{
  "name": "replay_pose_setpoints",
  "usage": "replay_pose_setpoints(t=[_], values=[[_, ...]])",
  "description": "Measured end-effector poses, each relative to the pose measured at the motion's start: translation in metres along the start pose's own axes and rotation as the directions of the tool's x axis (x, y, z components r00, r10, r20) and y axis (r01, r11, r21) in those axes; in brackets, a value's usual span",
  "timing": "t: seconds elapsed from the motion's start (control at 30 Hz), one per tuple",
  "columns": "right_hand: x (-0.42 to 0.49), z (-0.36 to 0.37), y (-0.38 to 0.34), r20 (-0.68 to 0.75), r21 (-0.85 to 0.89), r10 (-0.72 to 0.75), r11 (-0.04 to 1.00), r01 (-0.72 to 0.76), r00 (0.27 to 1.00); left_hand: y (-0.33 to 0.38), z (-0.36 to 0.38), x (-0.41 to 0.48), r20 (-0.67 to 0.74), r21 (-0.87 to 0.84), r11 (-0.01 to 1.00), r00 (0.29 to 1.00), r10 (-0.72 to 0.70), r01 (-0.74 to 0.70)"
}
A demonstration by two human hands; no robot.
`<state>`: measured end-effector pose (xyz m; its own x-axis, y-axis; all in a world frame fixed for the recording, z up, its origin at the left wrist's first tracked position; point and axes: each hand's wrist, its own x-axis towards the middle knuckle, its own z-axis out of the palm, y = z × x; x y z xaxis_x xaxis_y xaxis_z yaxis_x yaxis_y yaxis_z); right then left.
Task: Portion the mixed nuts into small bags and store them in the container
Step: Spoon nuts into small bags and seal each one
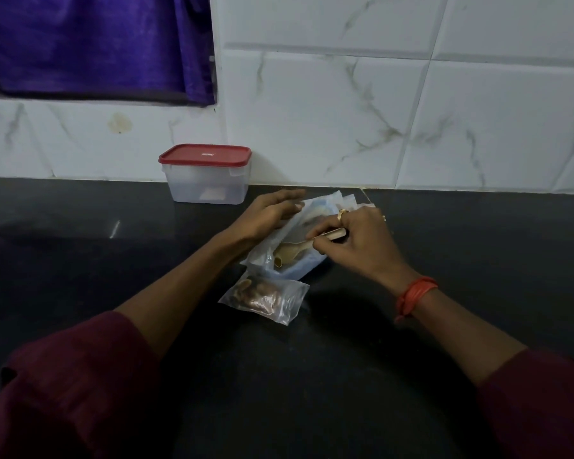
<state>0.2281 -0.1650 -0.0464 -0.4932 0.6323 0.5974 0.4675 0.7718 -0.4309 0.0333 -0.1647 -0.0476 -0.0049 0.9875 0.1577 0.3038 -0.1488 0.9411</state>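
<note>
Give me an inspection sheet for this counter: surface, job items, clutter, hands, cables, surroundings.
Surface: dark glossy counter, dimly lit.
Job's things: clear container at the back against the wall, red lid on. One filled bag of nuts lies nearest the person. Heap of clear bags over something blue, under the hands. Wooden spoon above the heap.
Clutter: nothing seen.
Hands: left hand rests flat on the heap, fingers straight. Right hand pinches the spoon's handle.
Cables: nothing seen.
Surroundings: white marbled tile wall; purple cloth upper left.
</note>
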Motion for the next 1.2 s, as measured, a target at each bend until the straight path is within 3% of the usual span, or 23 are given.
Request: replay_pose_setpoints(t=[0.1,0.17,0.23,0.3,0.4,0.5,0.73,0.93,1.2], values=[[0.000,-0.002,0.002,0.014,0.017,0.024,1.000,-0.024,1.000,0.008,-0.008,-0.004,-0.050,0.065,0.998,0.999,-0.018,0.021],[0.001,-0.003,0.005,0.025,0.015,0.055,0.998,-0.055,0.998,0.022,-0.019,-0.014,-0.075,0.275,0.960,0.997,-0.020,0.040],[0.001,-0.004,0.008,0.046,0.019,0.092,0.996,-0.093,0.995,0.036,-0.033,-0.026,-0.030,0.526,0.843,0.994,-0.108,0.108],[0.000,-0.005,0.010,0.067,0.028,0.113,0.993,-0.115,0.991,0.049,-0.043,-0.037,0.028,0.671,0.716,0.958,-0.284,0.192],[0.000,-0.006,0.011,0.091,0.044,0.150,0.987,-0.154,0.985,0.059,-0.044,-0.046,0.098,0.725,0.643,0.887,-0.451,0.246],[0.001,-0.008,0.011,0.119,0.050,0.170,0.983,-0.177,0.978,0.060,-0.041,-0.047,0.124,0.730,0.640,0.874,-0.469,0.239],[-0.001,-0.009,0.009,0.251,0.168,0.229,0.947,-0.275,0.941,0.050,-0.040,-0.042,0.034,0.615,0.741,0.930,-0.366,0.269],[0.001,-0.004,0.001,0.454,0.218,0.290,0.881,-0.420,0.843,0.044,-0.046,-0.041,-0.031,0.525,0.827,0.976,-0.216,0.200],[-0.004,0.010,0.000,0.326,0.360,0.414,0.777,-0.516,0.850,0.034,-0.054,-0.038,-0.041,0.608,0.793,0.997,0.072,-0.032]])
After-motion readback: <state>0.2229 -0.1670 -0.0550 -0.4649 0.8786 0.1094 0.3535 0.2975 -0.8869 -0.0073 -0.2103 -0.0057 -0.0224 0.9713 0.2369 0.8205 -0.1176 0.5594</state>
